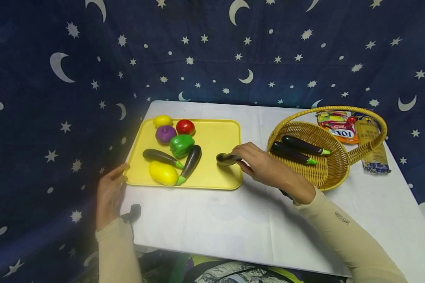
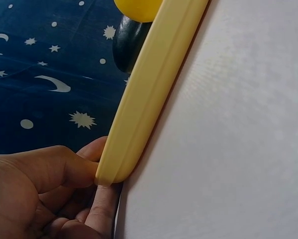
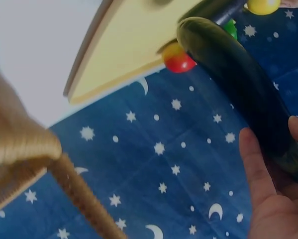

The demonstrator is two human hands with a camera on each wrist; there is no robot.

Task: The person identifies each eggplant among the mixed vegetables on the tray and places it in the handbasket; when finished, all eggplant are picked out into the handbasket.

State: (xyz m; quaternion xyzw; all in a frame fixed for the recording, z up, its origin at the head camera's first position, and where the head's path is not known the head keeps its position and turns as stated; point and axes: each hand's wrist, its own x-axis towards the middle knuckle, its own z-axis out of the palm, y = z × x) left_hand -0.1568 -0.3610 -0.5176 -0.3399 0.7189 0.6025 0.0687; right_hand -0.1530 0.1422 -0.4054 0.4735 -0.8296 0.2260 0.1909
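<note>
My right hand (image 1: 260, 165) grips a dark, curved eggplant (image 3: 238, 84) over the right end of the yellow tray (image 1: 216, 133). In the right wrist view, thumb and fingers hold it near one end. At the tray's near left corner, my left hand (image 1: 110, 192) pinches the rim, thumb against the edge in the left wrist view. Two eggplants (image 1: 191, 165) lie on the tray beside a large yellow oval fruit (image 1: 163, 173). Behind them sit a green bell pepper (image 1: 182, 145), a purple onion (image 1: 165, 134), a red tomato (image 1: 185, 127) and a lemon (image 1: 162, 121).
Right of the tray stands a wicker basket (image 1: 318, 179) with a tall arched handle, holding two more eggplants (image 1: 297, 154). A red snack bag (image 1: 340, 127) and a gold packet (image 1: 372, 145) lie behind it. Dark patterned cloth (image 1: 219, 51) hangs beyond the white table (image 1: 205, 220).
</note>
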